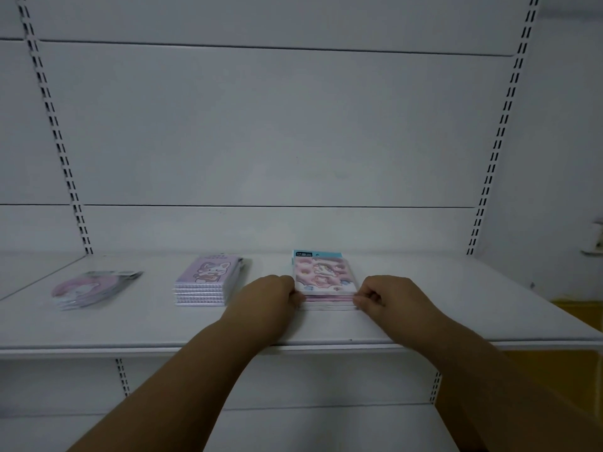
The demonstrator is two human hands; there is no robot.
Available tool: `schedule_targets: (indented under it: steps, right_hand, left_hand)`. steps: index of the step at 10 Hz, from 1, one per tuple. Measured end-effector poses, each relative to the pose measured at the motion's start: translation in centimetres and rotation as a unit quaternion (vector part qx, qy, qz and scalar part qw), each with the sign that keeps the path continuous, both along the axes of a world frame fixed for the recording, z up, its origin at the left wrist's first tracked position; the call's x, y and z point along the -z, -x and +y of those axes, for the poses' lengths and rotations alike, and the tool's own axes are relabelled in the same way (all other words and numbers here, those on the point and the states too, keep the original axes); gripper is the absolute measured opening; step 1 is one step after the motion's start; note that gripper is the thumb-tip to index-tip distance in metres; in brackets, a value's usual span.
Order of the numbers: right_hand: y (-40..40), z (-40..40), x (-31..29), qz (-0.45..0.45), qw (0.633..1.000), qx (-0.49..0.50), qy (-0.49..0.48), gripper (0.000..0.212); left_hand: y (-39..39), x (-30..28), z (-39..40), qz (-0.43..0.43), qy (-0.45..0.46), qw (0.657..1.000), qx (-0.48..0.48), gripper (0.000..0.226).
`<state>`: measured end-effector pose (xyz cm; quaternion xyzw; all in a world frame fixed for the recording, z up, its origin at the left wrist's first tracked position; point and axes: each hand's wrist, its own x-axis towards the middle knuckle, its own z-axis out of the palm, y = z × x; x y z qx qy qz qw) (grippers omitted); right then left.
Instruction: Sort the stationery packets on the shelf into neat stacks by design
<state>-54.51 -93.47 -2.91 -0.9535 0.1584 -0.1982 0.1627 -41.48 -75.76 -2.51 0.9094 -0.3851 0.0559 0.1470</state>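
Now we pinch the pink packet stack point(324, 278) near the shelf's point(130, 327) front edge, left grip point(270, 296) and right grip point(388, 296) closed on its sides.

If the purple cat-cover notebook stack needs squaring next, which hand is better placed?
Probably the left hand: it rests at the pink unicorn packet stack's left edge, nearest the purple cat-cover notebook stack. The right hand would have to cross that pink stack.

Bare shelf point(424, 308) lies open at centre right; lower centre too. Three stacks block the middle: pink packets point(324, 277), purple notebooks point(208, 282), round-design packets point(94, 288) at left.
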Motion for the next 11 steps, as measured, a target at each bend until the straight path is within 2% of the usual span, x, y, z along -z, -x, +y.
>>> schedule_targets:
  steps: [1,2,3,4,5,6,7,8,9,10,11]
  right_hand:
    - [-0.1,-1.2,-1.2,0.033,0.994,0.004,-0.105,0.016]
    - [-1.5,-2.4,-3.6,0.02,0.943,0.036,-0.331,0.022]
    - [-3.5,-2.0,-4.5,0.042,0.946,0.067,-0.315,0.028]
    - [-5.3,-1.9,-3.9,0.084,0.963,0.069,-0.246,0.036]
    - [-6.1,-1.9,-3.4,0.123,0.978,0.06,-0.156,0.036]
    - [-6.0,-2.0,-3.2,0.092,0.978,0.066,-0.175,0.037]
    - [-6.3,-2.3,-2.9,0.094,0.976,0.075,-0.184,0.035]
    - [-6.1,-1.8,-3.3,0.093,0.981,0.093,-0.143,0.035]
    - [-5.5,0.5,-4.8,0.067,0.992,0.105,-0.009,0.032]
    - [-5.1,4.1,-6.3,-0.041,0.997,0.058,0.041,0.027]
    - [-5.5,8.1,-7.1,-0.114,0.993,0.01,0.024,0.024]
  left_hand:
    - [-0.4,-1.4,0.6,0.087,0.042,0.995,-0.027,0.031]
    - [-1.3,-3.1,-0.3,0.21,0.101,0.969,-0.076,0.028]
    - [-2.8,-3.4,-2.2,0.282,0.125,0.947,-0.092,0.033]
    - [-3.2,-3.8,-3.8,0.301,0.117,0.94,-0.107,0.019]
    - [-3.6,-3.8,-4.6,0.258,0.081,0.958,-0.095,0.018]
    - [-3.5,-3.6,-4.6,0.204,0.03,0.973,-0.105,0.016]
    - [-3.5,-3.3,-4.3,0.245,0.075,0.96,-0.115,0.014]
    - [-3.5,-3.5,-3.9,0.232,0.095,0.962,-0.106,0.025]
    - [-3.4,-4.0,-2.8,0.164,0.083,0.979,-0.088,0.03]
    - [-3.3,-5.1,0.0,0.037,0.043,0.995,-0.079,0.026]
    - [-3.8,-6.1,4.3,-0.038,0.041,0.995,-0.079,0.031]
